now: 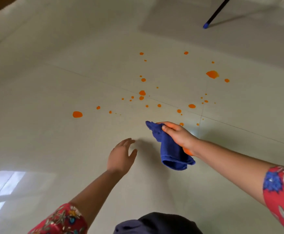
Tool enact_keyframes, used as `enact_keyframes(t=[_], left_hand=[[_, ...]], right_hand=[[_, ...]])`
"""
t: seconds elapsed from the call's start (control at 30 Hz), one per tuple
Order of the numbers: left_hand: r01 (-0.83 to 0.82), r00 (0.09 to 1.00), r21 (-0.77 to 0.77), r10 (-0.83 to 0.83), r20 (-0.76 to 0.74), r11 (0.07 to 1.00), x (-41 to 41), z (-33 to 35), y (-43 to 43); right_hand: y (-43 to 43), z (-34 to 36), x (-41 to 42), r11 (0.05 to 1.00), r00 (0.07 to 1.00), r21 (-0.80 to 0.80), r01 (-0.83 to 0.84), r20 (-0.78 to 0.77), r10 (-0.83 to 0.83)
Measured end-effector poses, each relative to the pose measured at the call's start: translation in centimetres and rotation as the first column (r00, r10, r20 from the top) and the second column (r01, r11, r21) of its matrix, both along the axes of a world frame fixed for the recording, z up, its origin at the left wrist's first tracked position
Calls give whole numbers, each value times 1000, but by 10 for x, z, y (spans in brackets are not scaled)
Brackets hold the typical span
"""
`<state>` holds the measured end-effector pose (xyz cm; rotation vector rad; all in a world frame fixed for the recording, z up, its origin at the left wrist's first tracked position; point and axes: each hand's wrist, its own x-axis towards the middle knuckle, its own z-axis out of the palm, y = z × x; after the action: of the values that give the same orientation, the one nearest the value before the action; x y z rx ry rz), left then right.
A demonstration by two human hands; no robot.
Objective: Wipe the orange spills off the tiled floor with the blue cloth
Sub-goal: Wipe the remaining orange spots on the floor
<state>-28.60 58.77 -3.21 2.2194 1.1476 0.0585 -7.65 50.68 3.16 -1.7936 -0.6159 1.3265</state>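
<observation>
Several orange spills dot the pale tiled floor (53, 141): a large blob (212, 74) at the far right, a round one (77, 114) at the left, and small drops (142, 93) around the tile joint in the middle. My right hand (178, 135) grips a bunched blue cloth (170, 149), which hangs down just short of the nearest drops (181, 124). Orange stains show on that hand's fingertips and heel. My left hand (121, 156) hovers over bare floor to the cloth's left, fingers spread and holding nothing.
A black pole with a blue tip (205, 25) rests on the floor at the far right, beyond the spills. A wall base runs along the upper left (6, 19). Dark clothing (158, 223) shows at the bottom edge.
</observation>
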Motion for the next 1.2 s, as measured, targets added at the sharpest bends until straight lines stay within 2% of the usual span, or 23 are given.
enact_keyframes(t=[0.13, 0.23, 0.27, 0.33, 0.4, 0.47, 0.5, 0.53, 0.67, 0.77, 0.83, 0.87, 0.93, 1.0, 1.03, 1.07, 1.13, 1.2], left_hand=[[-192, 979, 76, 186, 78, 978, -27, -9, 44], [-320, 946, 164, 305, 109, 933, -62, -29, 79], [-361, 932, 177, 346, 110, 916, -74, -36, 89], [-451, 893, 185, 440, 95, 873, -97, -49, 106], [-487, 872, 216, 484, 68, 846, -113, -59, 113], [-510, 854, 238, 520, 26, 826, -126, -71, 119], [-502, 856, 246, 517, 4, 829, -129, -74, 117], [-485, 864, 253, 504, -14, 837, -132, -78, 115], [-565, 818, 219, 574, 29, 795, -132, -81, 116], [-501, 842, 286, 536, -55, 817, -130, -82, 113], [-484, 838, 290, 533, -118, 825, -130, -84, 113], [-472, 839, 294, 526, -140, 831, -131, -85, 114], [-453, 844, 292, 511, -165, 842, -132, -85, 115], [-441, 846, 283, 500, -186, 852, -132, -85, 114], [-447, 839, 286, 508, -194, 847, -131, -84, 117], [-455, 834, 289, 517, -195, 842, -131, -83, 117], [-467, 828, 269, 523, -200, 842, -129, -81, 118], [-460, 831, 265, 516, -208, 848, -130, -80, 118]], right_hand=[[59, -10, -46, 981, 979, 96, -169, 133, 156], [98, -38, -85, 925, 873, 130, -356, 399, 280], [107, -48, -97, 897, 803, 115, -426, 504, 317], [121, -70, -120, 781, 621, 43, -623, 635, 460], [118, -95, -136, 607, 358, -74, -791, 749, 558], [121, -120, -150, 467, 41, -231, -854, 864, 502], [123, -129, -155, 436, -43, -272, -858, 883, 467], [130, -135, -160, 421, -81, -277, -864, 901, 427], [198, -139, -187, 461, -97, -246, -852, 941, 323], [253, -139, -203, 504, -99, -256, -825, 943, 318], [283, -144, -191, 594, -77, -259, -762, 946, 314], [291, -146, -179, 669, -41, -264, -695, 943, 330], [283, -148, -158, 840, 106, -240, -487, 938, 330], [245, -145, -162, 926, 200, -216, -310, 937, 285], [225, -143, -174, 922, 204, -219, -318, 934, 292], [207, -143, -190, 891, 189, -225, -395, 929, 319], [206, -141, -214, 763, 158, -198, -615, 917, 365], [246, -140, -214, 621, 107, -176, -764, 915, 390]])
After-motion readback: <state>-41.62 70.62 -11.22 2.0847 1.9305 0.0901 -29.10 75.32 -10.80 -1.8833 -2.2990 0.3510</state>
